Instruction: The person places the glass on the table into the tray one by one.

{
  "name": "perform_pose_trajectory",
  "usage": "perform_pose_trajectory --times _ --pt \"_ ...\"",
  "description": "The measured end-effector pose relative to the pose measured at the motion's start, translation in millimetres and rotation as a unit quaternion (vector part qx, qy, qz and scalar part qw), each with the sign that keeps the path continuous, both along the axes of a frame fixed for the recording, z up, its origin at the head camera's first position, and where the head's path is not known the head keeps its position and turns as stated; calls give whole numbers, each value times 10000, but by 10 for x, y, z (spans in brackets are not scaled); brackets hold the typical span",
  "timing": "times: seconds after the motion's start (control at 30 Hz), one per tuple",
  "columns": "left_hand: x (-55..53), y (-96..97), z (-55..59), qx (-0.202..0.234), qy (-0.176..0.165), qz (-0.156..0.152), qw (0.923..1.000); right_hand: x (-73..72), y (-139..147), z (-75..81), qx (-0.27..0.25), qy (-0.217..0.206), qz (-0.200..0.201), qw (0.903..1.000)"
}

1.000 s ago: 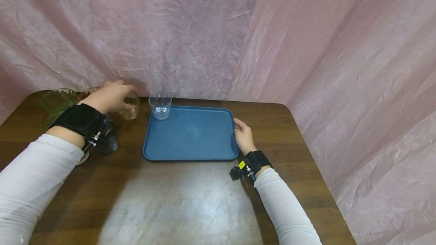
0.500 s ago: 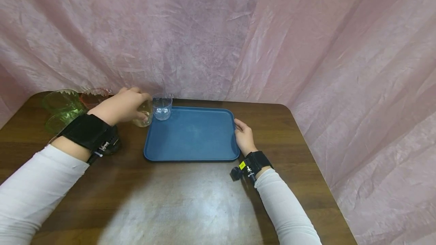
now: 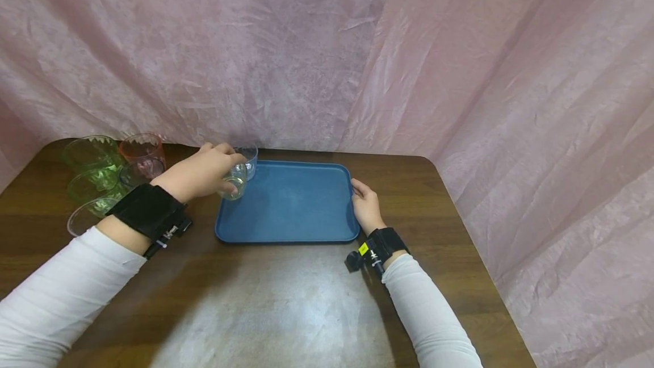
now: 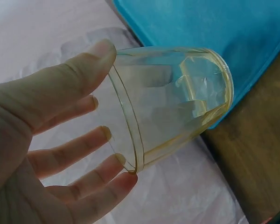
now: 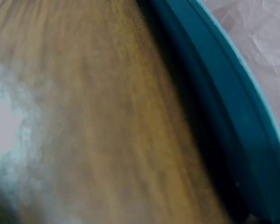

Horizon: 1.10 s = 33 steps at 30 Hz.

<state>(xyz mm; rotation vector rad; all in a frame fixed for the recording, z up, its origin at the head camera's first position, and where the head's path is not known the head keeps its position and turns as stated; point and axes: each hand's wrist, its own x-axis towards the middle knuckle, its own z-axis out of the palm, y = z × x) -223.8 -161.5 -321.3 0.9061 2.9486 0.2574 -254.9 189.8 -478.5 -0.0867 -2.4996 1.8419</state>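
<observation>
A see-through, yellow-tinted plastic cup (image 4: 172, 102) is in my left hand (image 3: 206, 172), pinched at its rim between thumb and fingers. In the left wrist view the cup lies tilted, base away from the palm, with the blue tray (image 4: 186, 21) behind it. In the head view it is over the left edge of the tray (image 3: 291, 203), close to a clear cup (image 3: 250, 158) at the back left corner. My right hand (image 3: 366, 206) holds the tray's right edge. The right wrist view shows the tray's side (image 5: 224, 112), not the fingers.
Several tinted cups stand at the left of the wooden table (image 3: 409, 197), including a green cup (image 3: 89, 152) and a red cup (image 3: 143, 146). My left forearm partly covers this group. A pink curtain (image 3: 306, 55) hangs behind the table.
My left hand has carried the yellow-tinted cup right, from the cup group to the tray's left edge. More cups on the left now show. My right hand and the tray stay put.
</observation>
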Motion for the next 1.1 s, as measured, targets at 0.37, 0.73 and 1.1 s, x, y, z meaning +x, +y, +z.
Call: perform_pose_trajectory --times 0.37,0.73,1.1 --pt "5 93 -124 -33 -196 -134 9997 20 -5 16 15 14 -21 10000" --pt "-20 112 -210 -130 -201 -84 9997 27 -23 62 15 -7 -51 10000" --pt "-73 95 -239 -146 -397 20 9991 8 -9 19 41 123 -12 9999"
